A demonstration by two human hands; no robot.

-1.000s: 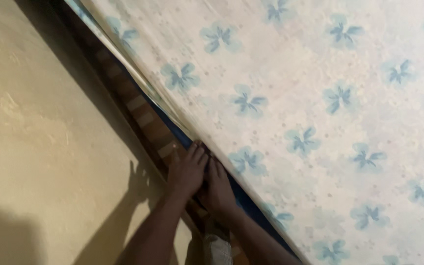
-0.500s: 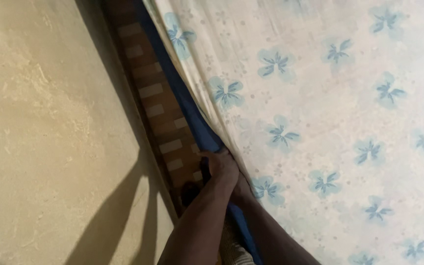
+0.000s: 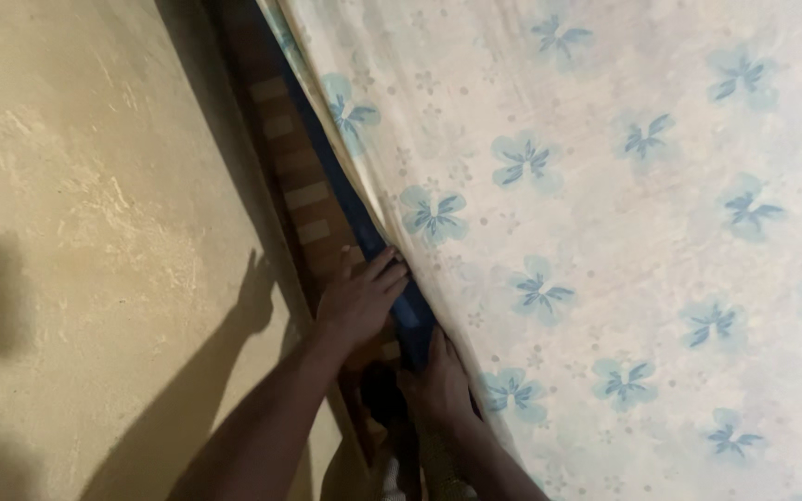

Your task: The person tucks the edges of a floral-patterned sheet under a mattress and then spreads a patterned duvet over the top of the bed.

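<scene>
A white bed sheet with blue flower prints covers a mattress that fills the right of the view. Along its left edge runs the blue side of the mattress. My left hand lies flat against that blue edge, fingers pressed on it where the sheet ends. My right hand sits just below, its fingers pushed in at the sheet's edge by the blue side. Whether either hand pinches the fabric is hidden.
A brown patterned bed frame runs between the mattress and a beige plastered wall on the left. Shadows of my arms fall on the wall. The gap beside the mattress is narrow.
The view has shifted. My left hand has come up onto the blue edge with fingers spread, and my right hand now shows separately below it at the sheet's edge.
</scene>
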